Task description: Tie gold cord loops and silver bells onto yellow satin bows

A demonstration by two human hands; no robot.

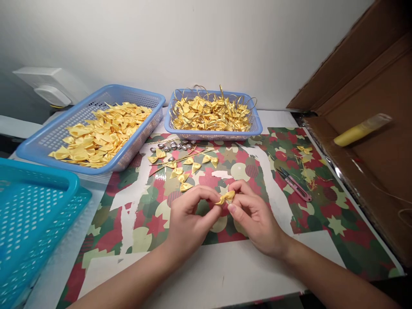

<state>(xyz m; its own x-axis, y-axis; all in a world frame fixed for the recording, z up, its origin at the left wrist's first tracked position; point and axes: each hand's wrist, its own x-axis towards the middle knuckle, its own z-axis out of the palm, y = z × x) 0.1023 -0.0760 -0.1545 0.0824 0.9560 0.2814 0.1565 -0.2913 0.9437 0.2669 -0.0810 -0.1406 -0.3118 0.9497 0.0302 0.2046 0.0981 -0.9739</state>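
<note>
- We are pinching one yellow satin bow [226,197] between both hands: the left hand [188,219] takes its near side with thumb and forefinger, and the right hand [254,216] closes on its far side. The bow is held just above the tabletop, midway along and toward the front edge.
- The bow is small and its satin looks slick, so we judge it could slip from the fingertips. An uneven pull from the two hands could also loosen its centre knot.
- The wrapping paper [273,146] covering the tabletop is busy with red, green and cream shapes, so a dropped bow might be hard to spot.
- Loose bows [183,169] and gold cords [180,159] lie just behind the hands. A knuckle drifting toward the back edge could scatter them or tangle the cords.
- The small silver beads [175,146] beyond them sit unguarded and could roll if nudged.
- The thread snips [294,183] lie near the right hand, toward the right edge. A careless sweep of that wrist could catch their tips.
- The basket of plain bows [48,137] at the back left corner rests partly on the teal basket [35,201], so a bump might tip it.
</note>
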